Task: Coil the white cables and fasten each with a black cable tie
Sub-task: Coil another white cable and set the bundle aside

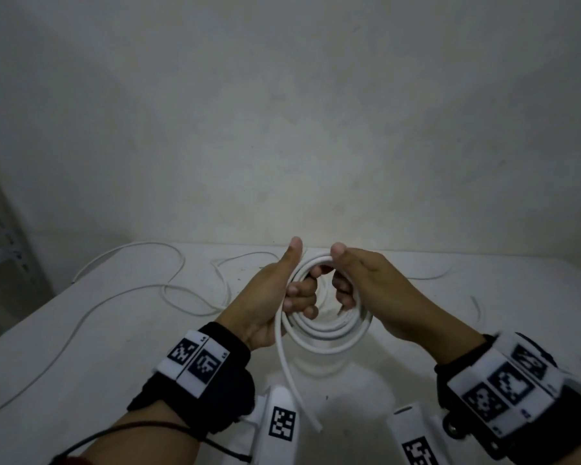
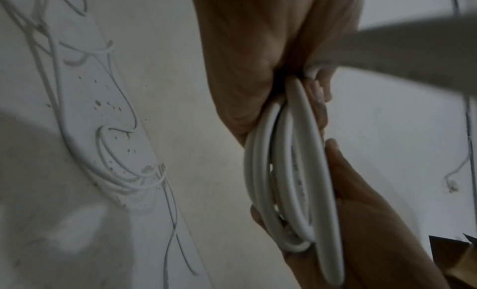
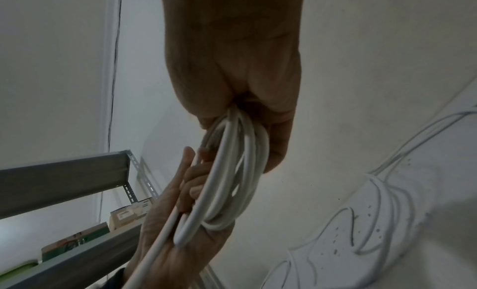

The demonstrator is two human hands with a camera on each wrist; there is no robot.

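Note:
A thick white cable coil [image 1: 329, 333] of several loops is held up above the white table [image 1: 483, 313]. My left hand [image 1: 282, 293] grips the coil's left side, fingers curled through the ring and thumb raised. My right hand [image 1: 353, 283] grips the right and top side, thumb over the loops. The cable's free end [image 1: 296, 387] hangs down toward me. In the left wrist view the coil [image 2: 289, 181] runs edge-on between both hands. In the right wrist view the coil [image 3: 232, 181] does the same. No black cable tie is visible.
Thin white cables [image 1: 131, 290] lie loose across the table's left half, and another thin cable [image 1: 430, 275] lies at the right. A wall stands close behind the table. A metal shelf rack [image 3: 64, 177] with boxes stands at the left.

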